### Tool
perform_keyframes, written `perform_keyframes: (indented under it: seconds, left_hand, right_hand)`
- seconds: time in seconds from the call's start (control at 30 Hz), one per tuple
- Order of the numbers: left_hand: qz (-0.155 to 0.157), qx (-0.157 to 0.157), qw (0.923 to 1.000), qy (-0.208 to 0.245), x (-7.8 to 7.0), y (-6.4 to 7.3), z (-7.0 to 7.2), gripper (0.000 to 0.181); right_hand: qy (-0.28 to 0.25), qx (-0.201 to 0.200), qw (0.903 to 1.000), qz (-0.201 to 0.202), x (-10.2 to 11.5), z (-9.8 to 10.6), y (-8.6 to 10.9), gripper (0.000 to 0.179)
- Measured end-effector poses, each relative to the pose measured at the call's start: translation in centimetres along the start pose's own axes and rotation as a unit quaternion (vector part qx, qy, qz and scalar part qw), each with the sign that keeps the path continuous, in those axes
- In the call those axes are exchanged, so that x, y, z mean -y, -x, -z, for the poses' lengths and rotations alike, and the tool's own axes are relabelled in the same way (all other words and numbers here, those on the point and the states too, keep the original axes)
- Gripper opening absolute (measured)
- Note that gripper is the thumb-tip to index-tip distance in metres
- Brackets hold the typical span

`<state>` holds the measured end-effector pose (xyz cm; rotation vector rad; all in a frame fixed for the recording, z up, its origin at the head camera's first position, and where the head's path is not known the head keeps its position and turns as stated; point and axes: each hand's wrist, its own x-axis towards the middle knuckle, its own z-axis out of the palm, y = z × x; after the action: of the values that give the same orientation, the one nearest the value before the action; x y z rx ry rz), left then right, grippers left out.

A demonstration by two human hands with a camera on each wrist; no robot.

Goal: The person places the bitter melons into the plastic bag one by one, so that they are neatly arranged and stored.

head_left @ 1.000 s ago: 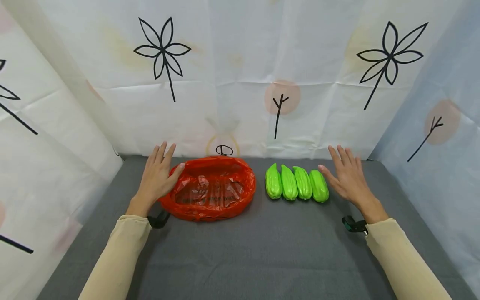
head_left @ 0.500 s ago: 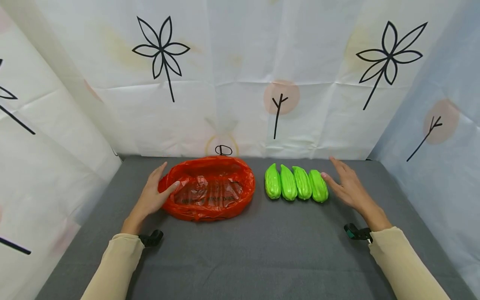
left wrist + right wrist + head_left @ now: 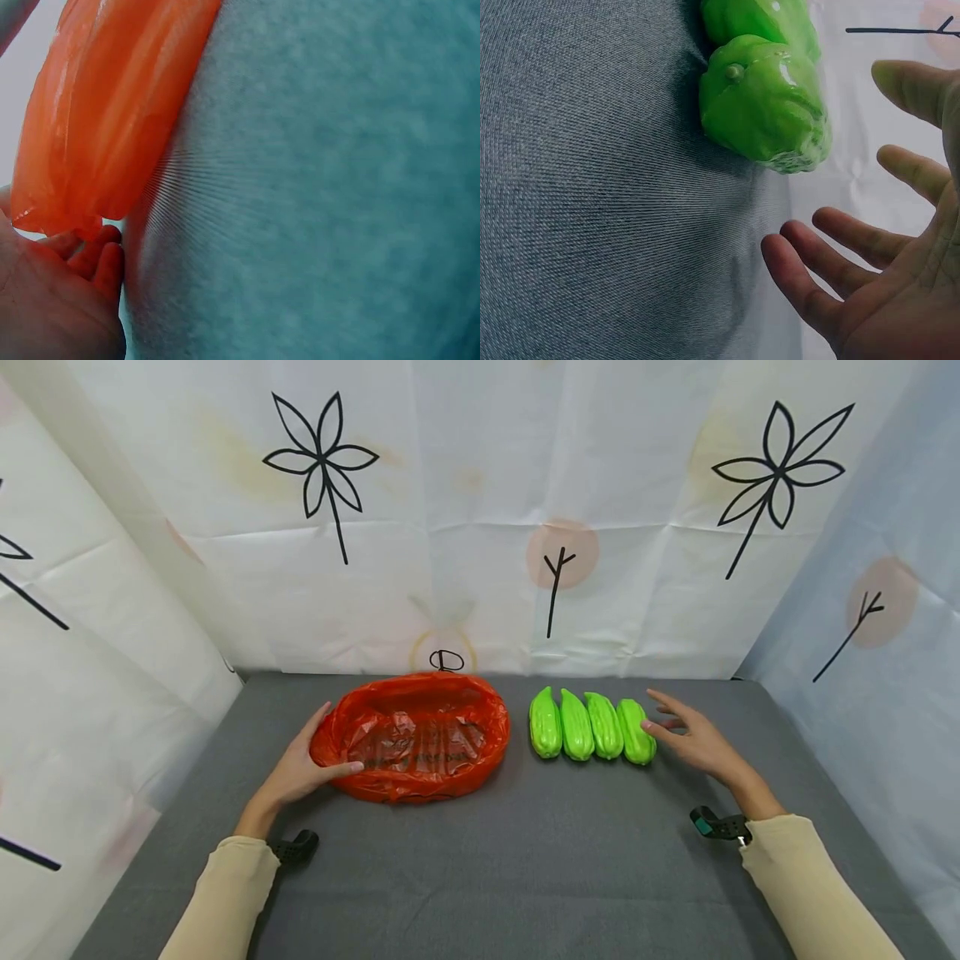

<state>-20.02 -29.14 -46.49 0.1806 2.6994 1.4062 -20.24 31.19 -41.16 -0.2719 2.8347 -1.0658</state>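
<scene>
Firstly, one red, oval, translucent thin plastic bag (image 3: 420,787), wide-mouthed, rim apparently folded outward; placed at eleven o'clock on the grey, cloth-covered desk (image 3: 480,877), mouth upward, the fold probably serving to keep it spread.

Item: four glossy, bright-green, ribbed, elongated vegetables (image 3: 577,727), material uncertain; at one o'clock, close-set side by side, narrower ends roughly toward twelve, presumably so ranked for easy reach from the three o'clock side.

Item: bare left hand (image 3: 296,768), at the bag's half past eight; grip wide, thumb over the near rim, fingers at the outer side, a straddle likely meant to steady light film. Firmness of contact: cannot tell.

Item: bare right hand (image 3: 697,739), at three o'clock of the endmost vegetable, near it; grip wide, holding nothing, a gap showing in the right wrist view. Such spread probably suits a thick, rounded body.
</scene>
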Motion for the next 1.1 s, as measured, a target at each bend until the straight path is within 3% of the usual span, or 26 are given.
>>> perform_keyframes:
  seconds: [0.27, 0.67, 1.1]
  left_hand:
    - [-0.019, 0.021, 0.9989, 0.036, 0.5, 0.1, -0.2, 0.122]
    - [-0.044, 0.03, 0.9977, 0.041, 0.6, -0.1, -0.4, 0.12]
    - [-0.048, 0.032, 0.9979, 0.03, 0.7, -0.2, -0.3, 0.12]
  right_hand:
    - [-0.044, 0.026, 0.9986, -0.014, -0.7, -0.3, -0.1, 0.078]
    - [-0.066, 0.081, 0.9941, 0.027, -1.3, -0.4, -0.7, 0.075]
    - [-0.091, 0.066, 0.9936, 0.013, -0.4, 0.2, -0.5, 0.074]
